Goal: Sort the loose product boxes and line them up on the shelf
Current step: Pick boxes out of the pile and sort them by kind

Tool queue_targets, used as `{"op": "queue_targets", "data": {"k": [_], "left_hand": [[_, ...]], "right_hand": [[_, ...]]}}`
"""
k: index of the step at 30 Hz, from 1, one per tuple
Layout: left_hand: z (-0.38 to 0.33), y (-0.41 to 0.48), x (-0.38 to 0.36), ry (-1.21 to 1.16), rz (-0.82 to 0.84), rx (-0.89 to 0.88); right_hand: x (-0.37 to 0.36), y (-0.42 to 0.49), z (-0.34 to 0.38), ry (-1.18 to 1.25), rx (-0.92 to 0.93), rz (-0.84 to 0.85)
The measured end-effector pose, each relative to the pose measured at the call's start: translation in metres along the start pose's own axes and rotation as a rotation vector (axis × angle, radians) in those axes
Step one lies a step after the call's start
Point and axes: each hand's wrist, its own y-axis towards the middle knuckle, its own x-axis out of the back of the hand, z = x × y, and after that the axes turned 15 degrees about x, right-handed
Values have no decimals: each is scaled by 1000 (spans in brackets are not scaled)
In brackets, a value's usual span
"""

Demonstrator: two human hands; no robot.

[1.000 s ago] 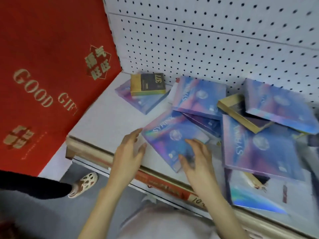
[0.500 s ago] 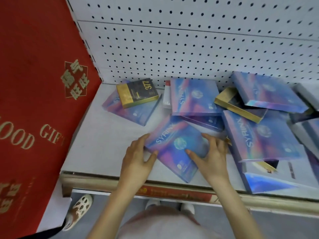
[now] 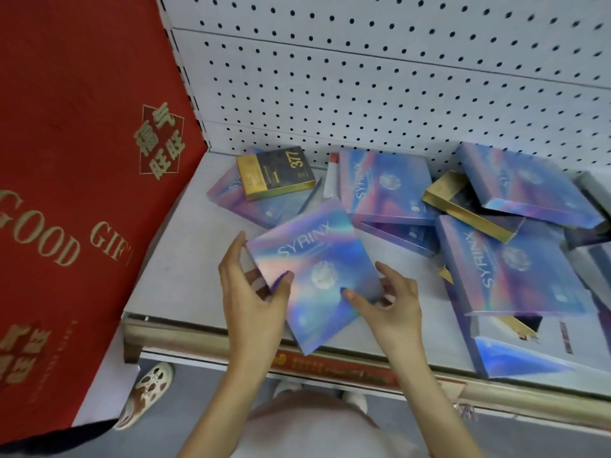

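1. Both hands are on one holographic SYRINX box (image 3: 317,259) at the centre of the frame. The left hand (image 3: 254,292) pinches its left edge, thumb on the face. The right hand (image 3: 390,302) holds the right edge, thumb likewise on top.
2. The box looks tipped up off the shelf (image 3: 185,259), its lower corner hanging over the front lip.
3. Its long axis runs from the upper centre down toward the bottom, skewed to the shelf's front edge, so I'd say it needs a turn to sit square.
4. The bare stretch lies to the left of the grip, nearer the left hand. The black-and-gold box (image 3: 274,173) sits beyond it, upper left of centre.
5. The loose pile (image 3: 512,269) crowds the right side, against the pegboard (image 3: 363,94).
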Motion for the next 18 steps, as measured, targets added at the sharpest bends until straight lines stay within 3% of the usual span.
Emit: {"op": "queue_targets", "data": {"k": [3, 9, 13, 18], "left_hand": [[-3, 2, 1, -111, 40, 96], [-10, 18, 8, -102, 222, 144], [-21, 49, 7, -10, 334, 127], [-38, 124, -1, 200, 127, -66]], "right_hand": [[-5, -3, 7, 95, -34, 42], [-12, -13, 17, 342, -160, 80], [-10, -16, 26, 458, -126, 137], [-6, -17, 22, 481, -150, -71]]}}
